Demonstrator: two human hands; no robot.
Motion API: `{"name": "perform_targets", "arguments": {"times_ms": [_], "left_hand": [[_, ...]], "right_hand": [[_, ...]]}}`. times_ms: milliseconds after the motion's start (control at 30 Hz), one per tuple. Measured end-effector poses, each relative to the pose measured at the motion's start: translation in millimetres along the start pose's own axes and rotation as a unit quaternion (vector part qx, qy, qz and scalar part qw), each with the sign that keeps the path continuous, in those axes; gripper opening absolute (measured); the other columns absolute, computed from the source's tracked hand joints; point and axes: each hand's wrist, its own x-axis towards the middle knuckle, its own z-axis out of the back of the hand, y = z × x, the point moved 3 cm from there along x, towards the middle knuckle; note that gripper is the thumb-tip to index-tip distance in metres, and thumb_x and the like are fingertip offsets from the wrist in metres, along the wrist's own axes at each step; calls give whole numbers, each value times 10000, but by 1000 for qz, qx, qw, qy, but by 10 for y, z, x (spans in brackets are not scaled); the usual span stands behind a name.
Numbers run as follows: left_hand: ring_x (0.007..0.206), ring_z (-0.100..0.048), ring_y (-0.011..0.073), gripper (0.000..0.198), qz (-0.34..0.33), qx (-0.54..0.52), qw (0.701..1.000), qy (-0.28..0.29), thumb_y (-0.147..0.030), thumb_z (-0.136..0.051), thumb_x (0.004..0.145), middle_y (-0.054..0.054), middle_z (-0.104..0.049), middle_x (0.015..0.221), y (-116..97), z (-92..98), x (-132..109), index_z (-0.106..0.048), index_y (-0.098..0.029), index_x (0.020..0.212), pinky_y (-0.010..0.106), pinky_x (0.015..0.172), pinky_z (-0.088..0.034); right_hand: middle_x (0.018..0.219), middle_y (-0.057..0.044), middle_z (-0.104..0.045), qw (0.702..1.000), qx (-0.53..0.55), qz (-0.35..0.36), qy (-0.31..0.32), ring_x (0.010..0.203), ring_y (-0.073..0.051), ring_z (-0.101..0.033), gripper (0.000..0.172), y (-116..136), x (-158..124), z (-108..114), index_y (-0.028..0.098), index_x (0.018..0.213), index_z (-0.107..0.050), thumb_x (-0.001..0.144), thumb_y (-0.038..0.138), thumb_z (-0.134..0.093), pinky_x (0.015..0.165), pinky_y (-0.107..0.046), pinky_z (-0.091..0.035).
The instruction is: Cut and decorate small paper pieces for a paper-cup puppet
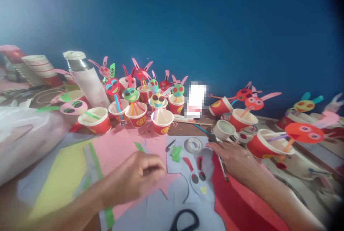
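Observation:
My left hand [142, 175] hovers over the pink and blue paper with fingers curled towards the thumb. Whatever is between them, if anything, is too small or hidden to make out. On the right, my right hand [233, 155] has its fingers closed over the upper part of a slim pen [222, 168], whose lower end points towards me. Between the hands lie paper face pieces: two red-edged ears [188, 164], two dark oval eyes [195, 178] and a yellow mouth [203, 190]. A tape roll [194, 145] and a green paper scrap [176, 154] sit just beyond.
Black-handled scissors [185, 220] lie at the front edge. Red paper cups [162, 121] with paper-faced figures line the back. A white mug [225, 130] stands behind my right hand, a flask [87, 80] at back left, a plastic bag [29, 137] at left.

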Motion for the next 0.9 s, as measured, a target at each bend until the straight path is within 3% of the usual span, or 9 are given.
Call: {"name": "perform_targets", "arguments": {"times_ms": [67,233,367,467,633,800,900], "left_hand": [[570,-439,101,255,4,27,999,-41,-268,-452,902,-41,-485,602,67,100,119,-565,-171,696,209,518,-347],[512,-391,93,308,25,58,985,-161,-358,-463,883,-56,-408,557,263,434,78,-499,-178,635,206,486,-318],[468,-406,91,346,46,55,943,-326,-383,-490,865,-59,-405,500,332,781,-46,-497,-177,588,203,467,-327],[497,-453,96,353,38,55,920,-386,-371,-435,891,-44,-454,511,328,946,-98,-528,-172,615,201,506,-363],[495,-457,99,354,43,57,932,-356,-397,-461,884,-38,-476,520,311,898,-70,-527,-168,622,204,490,-354],[484,-401,90,364,46,50,973,-222,-401,-413,908,-52,-399,550,285,561,50,-460,-180,623,205,460,-304],[502,-350,97,361,32,83,981,-171,-373,-399,911,-54,-334,552,266,382,118,-381,-191,600,210,470,-289]], "right_hand": [[758,-50,-691,1000,-22,-1,15,725,-228,-664,395,-28,-9,-16,200,965,-658,703,-29,-472,637,-314,-449],[697,-48,-647,999,-51,0,7,694,-235,-641,412,-27,-32,-102,222,942,-681,733,-33,-435,589,-315,-396],[690,-59,-636,996,-87,18,-20,629,-219,-621,485,-17,-48,-160,235,979,-688,715,-38,-387,518,-305,-356],[689,-68,-651,994,-85,39,-55,590,-215,-620,505,-13,-51,-167,234,985,-695,683,-35,-393,503,-317,-378],[836,-86,-700,995,-52,62,-50,678,-225,-648,512,-41,-76,-233,228,1065,-676,707,-32,-416,596,-346,-454],[909,-62,-694,999,-37,6,10,799,-234,-657,457,-33,-71,-135,215,1058,-665,769,-38,-418,687,-348,-455],[884,-47,-690,999,-40,-6,30,822,-230,-654,412,57,-18,10,212,1038,-663,787,-21,-436,702,-341,-437]]}}
